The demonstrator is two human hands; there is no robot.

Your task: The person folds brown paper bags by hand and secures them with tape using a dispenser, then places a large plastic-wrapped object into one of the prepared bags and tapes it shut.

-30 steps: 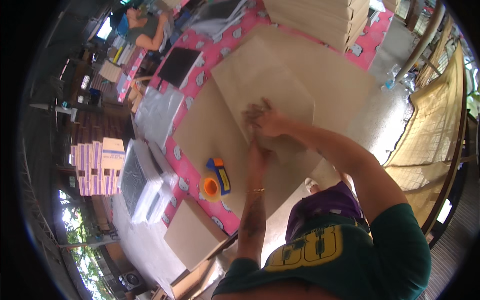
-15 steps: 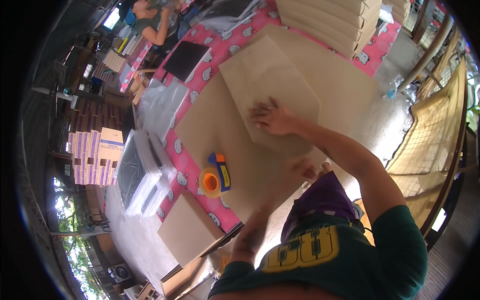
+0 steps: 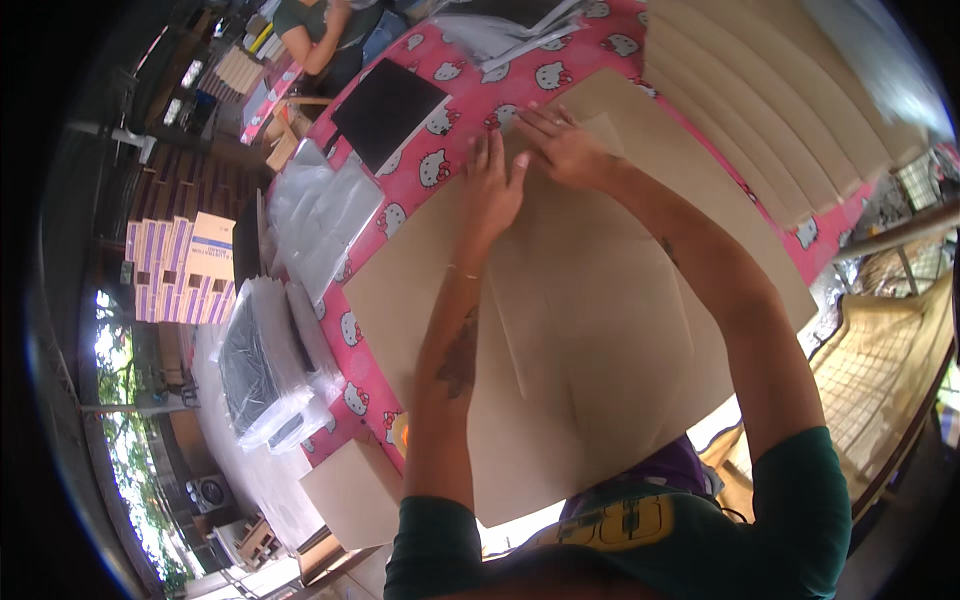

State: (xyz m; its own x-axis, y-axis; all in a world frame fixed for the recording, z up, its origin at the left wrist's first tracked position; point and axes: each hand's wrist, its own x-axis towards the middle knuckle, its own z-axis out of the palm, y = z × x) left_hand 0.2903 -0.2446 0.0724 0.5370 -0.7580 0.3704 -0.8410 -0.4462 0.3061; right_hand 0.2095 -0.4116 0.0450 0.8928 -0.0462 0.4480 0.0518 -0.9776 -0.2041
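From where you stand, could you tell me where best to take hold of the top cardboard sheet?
Probably its far edge, from the far side: the cardboard sheet lies flat, and both the left hand and right hand already press there.

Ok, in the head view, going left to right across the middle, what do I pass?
Stack of purple and white boxes → clear plastic bags → pink patterned tablecloth → left hand → right hand → stack of cardboard sheets.
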